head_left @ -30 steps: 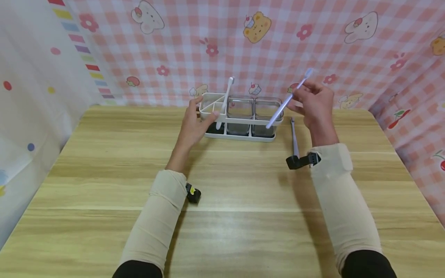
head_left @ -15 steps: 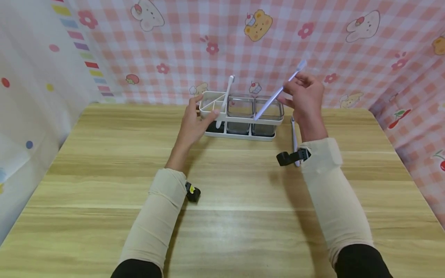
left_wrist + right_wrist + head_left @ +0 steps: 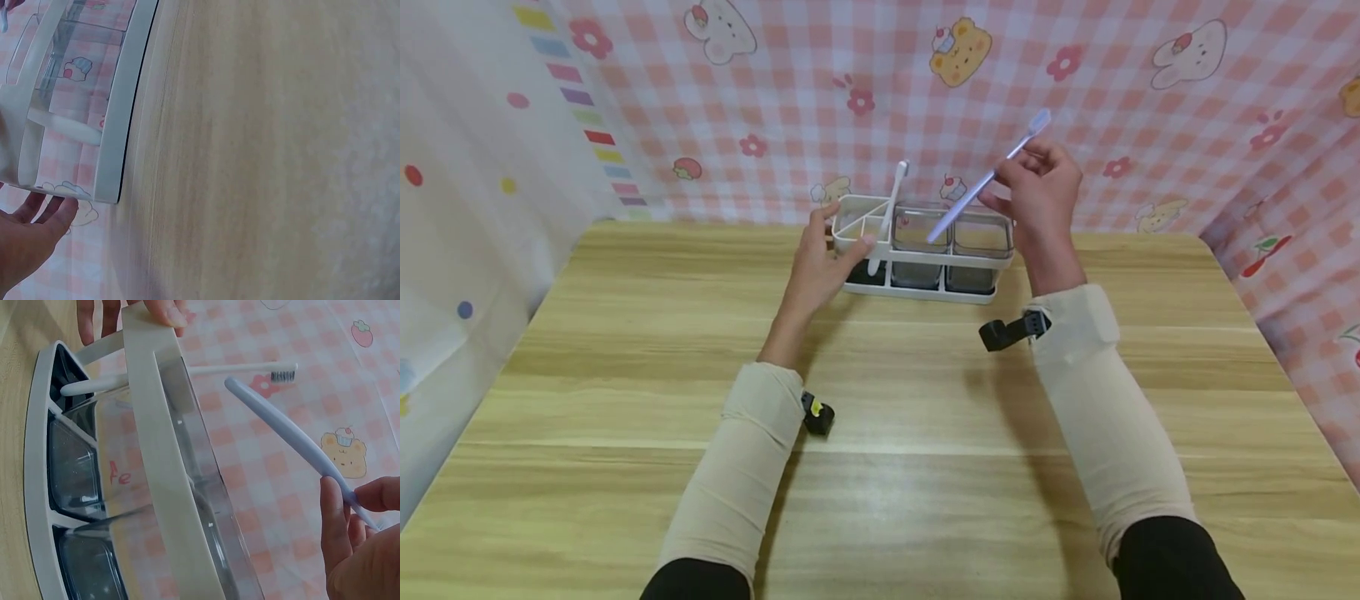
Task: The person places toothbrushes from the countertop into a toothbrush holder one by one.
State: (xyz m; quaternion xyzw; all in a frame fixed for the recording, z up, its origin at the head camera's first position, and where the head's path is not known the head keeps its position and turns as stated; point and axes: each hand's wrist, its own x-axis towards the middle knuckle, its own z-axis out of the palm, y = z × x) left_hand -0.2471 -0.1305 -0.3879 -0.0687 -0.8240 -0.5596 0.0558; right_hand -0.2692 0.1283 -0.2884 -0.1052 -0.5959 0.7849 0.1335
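Observation:
A white toothbrush holder (image 3: 936, 294) stands at the back of the table, with a divided section at its left and two clear cups (image 3: 81, 469) beside it. My left hand (image 3: 822, 262) grips the holder's left end, thumb at the front rim and fingers around the side. In that left section leans a white toothbrush (image 3: 892, 200), bristles up. My right hand (image 3: 1047, 204) pinches a lavender toothbrush (image 3: 964, 202) near its head. The brush slants in the air above the cups, its handle end pointing down left. In the right wrist view, that handle end (image 3: 237, 387) is apart from the holder.
The wood-grain table (image 3: 880, 467) spreads in front of the holder. Behind it hangs a pink checked cloth (image 3: 820, 100), close to the holder's back. A white dotted cloth (image 3: 467, 208) borders the left side.
My right hand has moved left and slightly up, carrying the lavender toothbrush over the holder. Another lavender toothbrush on the table is now hidden behind my right arm. My left hand has stayed in place.

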